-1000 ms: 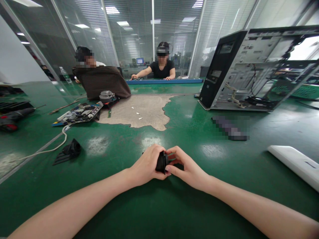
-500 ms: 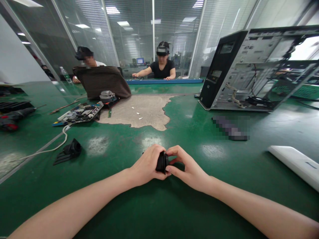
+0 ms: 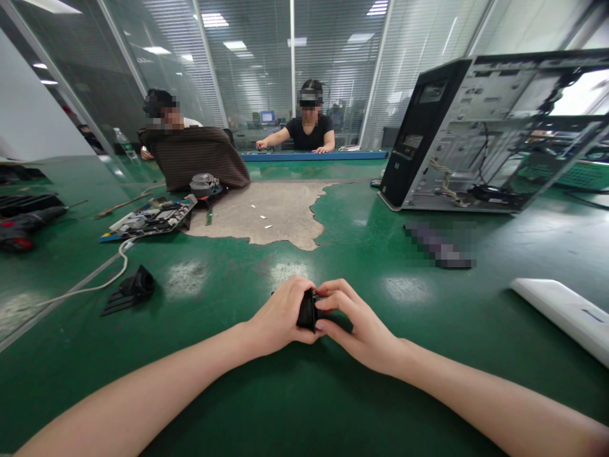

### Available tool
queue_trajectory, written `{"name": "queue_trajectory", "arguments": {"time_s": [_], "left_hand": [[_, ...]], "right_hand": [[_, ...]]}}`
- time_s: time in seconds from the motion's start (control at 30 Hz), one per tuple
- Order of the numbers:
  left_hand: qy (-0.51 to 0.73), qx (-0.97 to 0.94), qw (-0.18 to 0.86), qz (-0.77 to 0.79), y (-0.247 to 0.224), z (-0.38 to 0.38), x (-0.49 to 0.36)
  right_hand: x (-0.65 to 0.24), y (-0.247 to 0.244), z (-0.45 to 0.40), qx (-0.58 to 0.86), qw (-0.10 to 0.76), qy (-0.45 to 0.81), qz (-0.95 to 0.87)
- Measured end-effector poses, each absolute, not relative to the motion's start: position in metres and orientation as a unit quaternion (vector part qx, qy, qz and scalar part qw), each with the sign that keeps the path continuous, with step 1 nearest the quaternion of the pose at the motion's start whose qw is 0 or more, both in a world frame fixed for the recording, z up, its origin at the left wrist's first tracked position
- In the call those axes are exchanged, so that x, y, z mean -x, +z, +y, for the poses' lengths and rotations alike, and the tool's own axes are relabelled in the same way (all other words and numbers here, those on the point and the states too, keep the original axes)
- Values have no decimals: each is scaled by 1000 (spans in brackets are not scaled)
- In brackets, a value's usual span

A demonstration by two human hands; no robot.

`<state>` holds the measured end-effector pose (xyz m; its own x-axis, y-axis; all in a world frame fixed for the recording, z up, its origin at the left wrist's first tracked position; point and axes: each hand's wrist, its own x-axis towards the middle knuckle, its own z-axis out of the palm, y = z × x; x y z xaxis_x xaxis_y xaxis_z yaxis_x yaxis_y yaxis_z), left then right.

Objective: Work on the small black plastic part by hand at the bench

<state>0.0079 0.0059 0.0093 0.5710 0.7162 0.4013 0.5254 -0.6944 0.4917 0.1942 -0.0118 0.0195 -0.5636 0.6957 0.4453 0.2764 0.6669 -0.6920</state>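
Note:
Between my two hands is a small black plastic part, whose kind I cannot make out. My left hand wraps round it from the left and covers much of it. On its right side, the fingertips and thumb of my right hand pinch the edge. The part is held just over the green tabletop; whether it touches the surface is hidden. A second black plastic piece, with a round opening and flat prongs, lies to the left of my left hand.
An opened computer case stands at the back right, near a blurred-out flat object. A white panel lies at the right. To the left are a circuit board, a white cable and a power drill. Two people sit across the table.
My right hand's fingers have shifted slightly on the edge of the black part. My left hand keeps its hold in the same place.

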Motion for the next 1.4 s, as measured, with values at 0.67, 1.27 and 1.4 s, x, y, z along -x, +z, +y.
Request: {"name": "queue_trajectory", "arguments": {"time_s": [0.67, 1.27, 1.4], "left_hand": [[306, -878, 142, 339, 10, 5, -8], [298, -880, 147, 340, 9, 6, -7], [302, -880, 143, 337, 10, 6, -8]], "right_hand": [[-195, 20, -13, 284, 353, 243, -858], [-195, 19, -12, 286, 347, 277, -849], [-194, 19, -12, 288, 363, 276, -842]]}}
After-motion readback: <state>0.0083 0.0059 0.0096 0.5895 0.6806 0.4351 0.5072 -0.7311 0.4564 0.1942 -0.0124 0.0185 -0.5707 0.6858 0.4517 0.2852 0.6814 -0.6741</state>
